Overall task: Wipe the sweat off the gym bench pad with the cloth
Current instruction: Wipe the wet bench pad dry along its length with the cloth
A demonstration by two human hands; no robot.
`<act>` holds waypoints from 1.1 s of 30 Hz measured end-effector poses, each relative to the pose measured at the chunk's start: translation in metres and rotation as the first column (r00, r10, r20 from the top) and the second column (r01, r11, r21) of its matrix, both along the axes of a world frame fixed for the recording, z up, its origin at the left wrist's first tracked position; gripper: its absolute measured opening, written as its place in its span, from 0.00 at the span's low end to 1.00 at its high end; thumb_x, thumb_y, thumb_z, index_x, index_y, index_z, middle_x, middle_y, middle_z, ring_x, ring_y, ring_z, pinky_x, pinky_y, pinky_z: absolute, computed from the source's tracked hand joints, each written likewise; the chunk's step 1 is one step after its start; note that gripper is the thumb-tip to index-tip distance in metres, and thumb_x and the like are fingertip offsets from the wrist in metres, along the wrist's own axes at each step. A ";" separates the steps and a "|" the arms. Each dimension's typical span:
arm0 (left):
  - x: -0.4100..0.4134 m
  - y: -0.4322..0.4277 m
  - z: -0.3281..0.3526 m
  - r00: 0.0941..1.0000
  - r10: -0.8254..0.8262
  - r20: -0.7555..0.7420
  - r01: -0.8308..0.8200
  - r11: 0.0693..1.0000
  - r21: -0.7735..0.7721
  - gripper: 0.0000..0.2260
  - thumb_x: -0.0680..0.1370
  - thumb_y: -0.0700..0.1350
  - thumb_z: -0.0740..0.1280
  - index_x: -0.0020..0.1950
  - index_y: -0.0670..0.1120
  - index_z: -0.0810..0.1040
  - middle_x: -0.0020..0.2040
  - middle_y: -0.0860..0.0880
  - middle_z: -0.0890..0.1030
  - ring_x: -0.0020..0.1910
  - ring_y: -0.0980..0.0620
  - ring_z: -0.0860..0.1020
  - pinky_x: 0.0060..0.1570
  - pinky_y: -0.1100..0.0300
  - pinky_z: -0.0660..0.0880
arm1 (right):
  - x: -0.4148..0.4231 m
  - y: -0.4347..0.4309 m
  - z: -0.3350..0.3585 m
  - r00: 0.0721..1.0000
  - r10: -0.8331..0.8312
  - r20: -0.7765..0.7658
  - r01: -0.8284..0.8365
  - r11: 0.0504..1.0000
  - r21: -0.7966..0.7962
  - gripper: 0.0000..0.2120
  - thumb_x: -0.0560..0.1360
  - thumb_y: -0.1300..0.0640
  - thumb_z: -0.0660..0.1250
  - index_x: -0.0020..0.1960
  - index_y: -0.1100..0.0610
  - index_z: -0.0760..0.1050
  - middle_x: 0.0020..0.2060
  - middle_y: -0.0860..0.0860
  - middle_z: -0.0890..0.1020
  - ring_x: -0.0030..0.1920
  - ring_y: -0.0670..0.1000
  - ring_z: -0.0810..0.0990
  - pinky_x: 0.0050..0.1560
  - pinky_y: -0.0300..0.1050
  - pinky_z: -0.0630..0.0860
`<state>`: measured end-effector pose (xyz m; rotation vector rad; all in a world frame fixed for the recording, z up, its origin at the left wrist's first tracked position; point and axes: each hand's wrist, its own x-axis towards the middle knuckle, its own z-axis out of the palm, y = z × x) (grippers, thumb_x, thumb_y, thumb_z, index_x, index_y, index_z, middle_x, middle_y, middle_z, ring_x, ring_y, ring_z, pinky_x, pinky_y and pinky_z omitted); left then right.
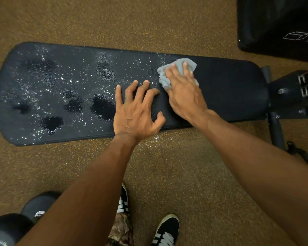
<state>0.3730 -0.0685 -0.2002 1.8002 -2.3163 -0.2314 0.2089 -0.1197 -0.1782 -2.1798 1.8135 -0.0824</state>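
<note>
The pad lies across in front of me, its long axis running left to right, with the frame at its right end. What matters for the next stroke is which way the wet lies. The sweat, in beads and dark pools, covers the stretch to the left of both my hands, out to the rounded left end. The stretch to the right of my hands looks dry and matt. So I judge that the wiping has to travel leftward along the pad's length, and most of the job is ahead of me.

My right hand is the one on the cloth. It lies flat over the bunched grey rag, fingers nearly straight, pressing it onto the pad near the far edge, right at the line where wet meets dry.

My left hand holds nothing. It is spread wide just beside the right, fingers arched, their tips touching the pad and the thumb near the front edge. It sits nearer the wet part, in the cloth's way, and I think it must lift or slide off first.

A few drops glint on the floor below that wrist.
</note>
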 end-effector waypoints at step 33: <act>0.000 -0.001 0.001 1.000 0.011 0.000 -0.011 1.000 0.012 0.28 0.73 0.62 0.60 0.70 0.53 0.72 0.77 0.49 0.69 0.77 0.41 0.63 0.76 0.32 0.53 | -0.041 -0.006 0.006 0.990 0.117 -0.072 -0.115 0.993 0.034 0.25 0.83 0.57 0.54 0.78 0.57 0.56 0.79 0.52 0.56 0.79 0.58 0.48 0.78 0.55 0.49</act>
